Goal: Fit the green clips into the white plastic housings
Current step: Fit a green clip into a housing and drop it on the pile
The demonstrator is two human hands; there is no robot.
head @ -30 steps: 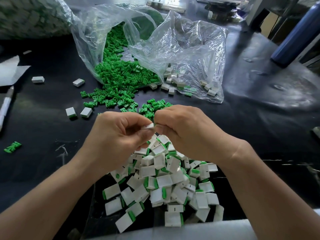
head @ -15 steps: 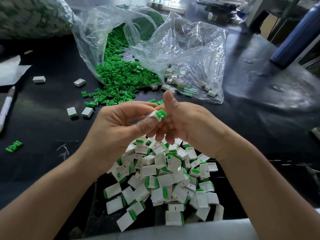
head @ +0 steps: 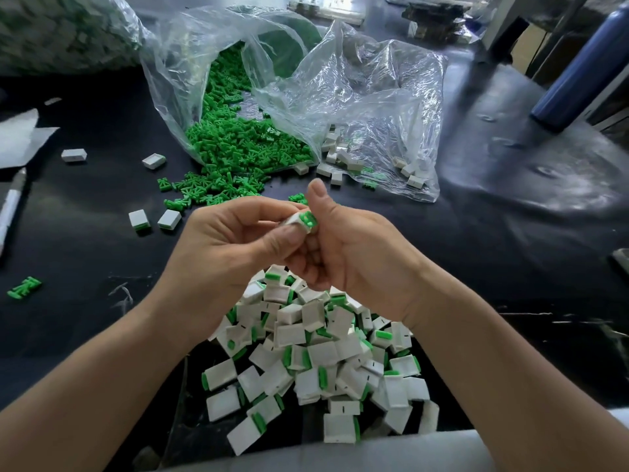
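The left hand (head: 231, 253) and right hand (head: 354, 260) meet on one held housing (head: 296, 221), closing the near middle. Under them the heap of fitted housings (head: 323, 352) fills the front edge. Farther back, spilled green clips (head: 211, 189) and two plastic bags (head: 374, 107) bar the way. Bare black tabletop (head: 510, 253) runs off to the right, as far as the blue bottle (head: 578, 69). On the left a lane lies between two loose housings (head: 139, 220) and a lone clip (head: 23, 287) — a pen (head: 10, 209) lines that edge.
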